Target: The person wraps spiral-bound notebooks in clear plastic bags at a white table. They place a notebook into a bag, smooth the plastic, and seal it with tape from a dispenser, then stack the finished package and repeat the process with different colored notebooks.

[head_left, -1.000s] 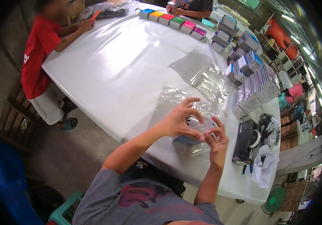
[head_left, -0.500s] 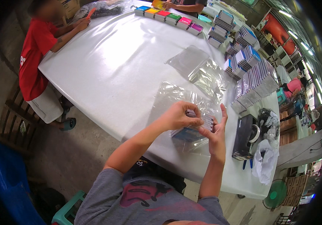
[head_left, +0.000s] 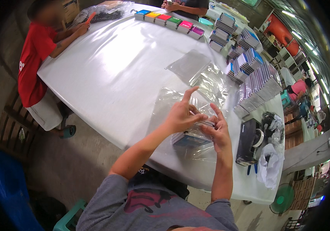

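Observation:
A bundle of spiral notebooks (head_left: 191, 141) with a blue cover edge lies near the table's front edge. Clear plastic film (head_left: 164, 103) is around it and spreads out to the left. Over the top of the bundle, my left hand (head_left: 181, 115) pinches the film between thumb and curled fingers, its index finger raised. Facing it from the right, my right hand (head_left: 219, 135) is closed on the film too, with one finger pointing up. The fingers partly hide the notebooks and the gathered film.
Flat clear plastic bags (head_left: 188, 67) lie beyond the bundle. To the right stand a black tape dispenser (head_left: 246, 142), crumpled white plastic (head_left: 268, 165) and tall notebook stacks (head_left: 258, 87). Colourful notebooks (head_left: 171, 22) line the far side. A person in red (head_left: 38, 57) stands at the left.
My left index finger has lifted from the bundle, and both hands have shifted slightly over it. At the far edge, the person's hands no longer hold the yellow thing.

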`<state>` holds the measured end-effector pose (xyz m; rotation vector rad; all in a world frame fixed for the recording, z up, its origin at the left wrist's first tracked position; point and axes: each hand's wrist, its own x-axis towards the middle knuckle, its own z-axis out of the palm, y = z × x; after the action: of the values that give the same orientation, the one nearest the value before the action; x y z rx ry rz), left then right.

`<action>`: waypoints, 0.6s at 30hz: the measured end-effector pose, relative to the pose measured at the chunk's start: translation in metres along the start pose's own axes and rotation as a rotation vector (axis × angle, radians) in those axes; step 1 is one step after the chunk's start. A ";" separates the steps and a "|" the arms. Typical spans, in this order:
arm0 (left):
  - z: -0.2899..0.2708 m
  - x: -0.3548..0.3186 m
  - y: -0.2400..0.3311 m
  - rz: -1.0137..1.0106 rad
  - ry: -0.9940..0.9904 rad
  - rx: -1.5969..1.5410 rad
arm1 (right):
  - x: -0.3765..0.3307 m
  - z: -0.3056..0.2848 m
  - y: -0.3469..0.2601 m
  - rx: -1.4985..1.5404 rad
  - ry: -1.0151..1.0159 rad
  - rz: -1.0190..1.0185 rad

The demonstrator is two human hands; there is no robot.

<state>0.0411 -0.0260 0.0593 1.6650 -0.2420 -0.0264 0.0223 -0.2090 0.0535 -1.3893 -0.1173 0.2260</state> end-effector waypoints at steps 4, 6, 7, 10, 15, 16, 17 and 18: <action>-0.007 0.004 -0.052 0.186 -0.211 -0.064 | 0.004 0.008 -0.002 -0.021 0.037 0.020; -0.009 0.002 -0.031 -0.071 -0.284 -0.190 | 0.002 0.004 -0.001 -0.022 0.060 0.033; -0.010 0.001 -0.022 -0.201 -0.318 -0.251 | 0.001 0.002 0.000 -0.021 0.071 0.039; -0.009 -0.002 -0.019 -0.159 -0.189 -0.256 | 0.000 0.011 -0.001 -0.026 0.108 0.019; -0.005 -0.001 -0.013 -0.118 -0.115 -0.121 | 0.001 0.009 0.002 -0.039 0.111 0.070; -0.005 0.000 -0.013 -0.114 -0.115 -0.103 | 0.001 0.008 0.003 -0.027 0.124 0.069; -0.005 0.000 -0.013 -0.114 -0.113 -0.107 | 0.001 0.007 0.004 -0.037 0.123 0.059; -0.004 0.000 -0.014 -0.114 -0.111 -0.111 | 0.003 0.005 0.005 -0.048 0.122 0.050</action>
<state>0.0435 -0.0204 0.0462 1.5666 -0.2251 -0.2150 0.0235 -0.2030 0.0492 -1.4508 0.0131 0.1808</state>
